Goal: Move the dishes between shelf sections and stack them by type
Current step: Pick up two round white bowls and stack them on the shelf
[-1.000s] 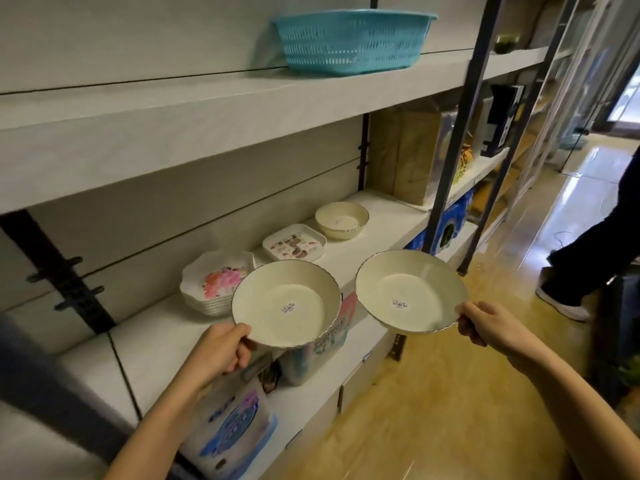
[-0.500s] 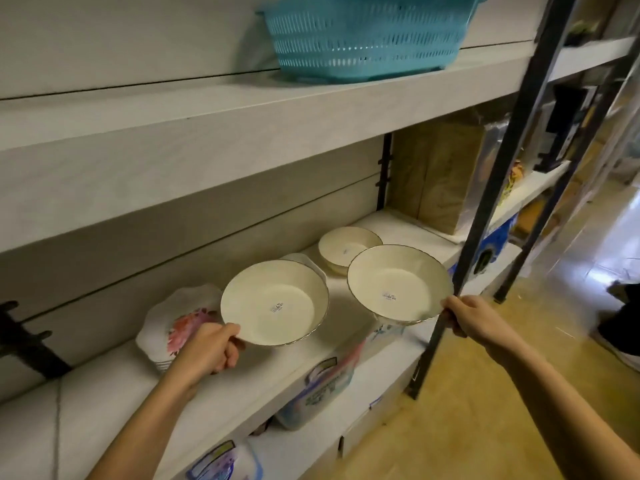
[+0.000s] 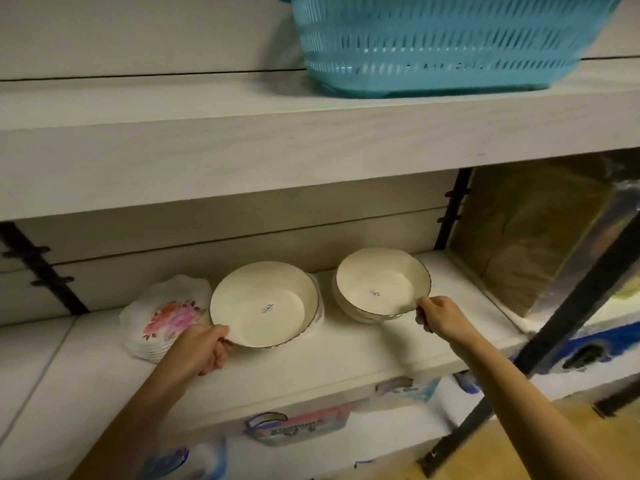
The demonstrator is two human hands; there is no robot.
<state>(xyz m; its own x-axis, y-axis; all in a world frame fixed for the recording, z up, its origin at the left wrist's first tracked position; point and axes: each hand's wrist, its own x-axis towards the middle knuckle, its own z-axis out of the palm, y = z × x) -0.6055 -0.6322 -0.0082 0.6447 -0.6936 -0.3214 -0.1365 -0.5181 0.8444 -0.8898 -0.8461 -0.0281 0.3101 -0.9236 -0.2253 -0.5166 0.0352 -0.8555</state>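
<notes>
Overhead, teal basket [image 3: 433,46] on pale shelf [image 3: 207,150] — cream bowls [image 3: 263,303] beneath.

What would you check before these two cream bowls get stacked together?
1. Left hand pinches left bowl at rim: ok.
2. Right hand pinches right bowl at rim: ok.
3. Right bowl seated on lower bowl: cannot tell.
4. Matching bowls stacked together: not ok, side by side.
5. Left bowl clear of floral plates: cannot tell.
6. Headroom under upper shelf: ok.
</notes>
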